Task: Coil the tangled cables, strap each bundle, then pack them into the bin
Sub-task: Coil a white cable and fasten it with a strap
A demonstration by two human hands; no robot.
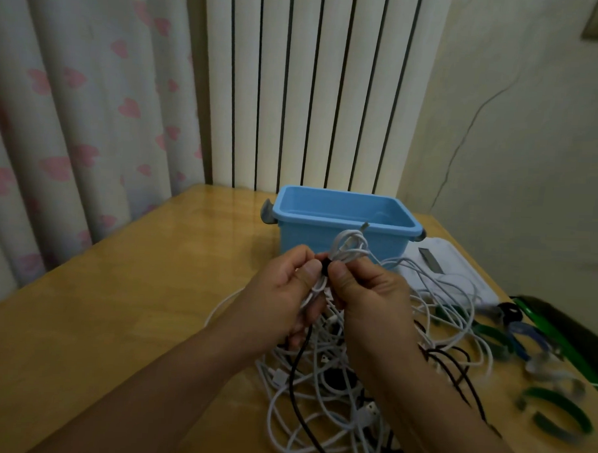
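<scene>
desk (115,321): glossy yellowish wood, cable tangle (335,382) near, blue bin (341,238) far
room: heart-print curtain (73,113) left, white radiator (314,90) behind
grip: left hand (287,294) and right hand (366,294) both pinch a white cable bundle (349,249)

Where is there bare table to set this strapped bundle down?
Free: the wooden table left of the blue bin and left hand, out to the curtain-side edge. Crowded: the cable tangle below both hands, and the loose straps right of the right hand.

A wooden table (116,304) spreads beneath the grip, a heart-print curtain (73,113) hangs far left, a white radiator (307,89) stands behind.
</scene>
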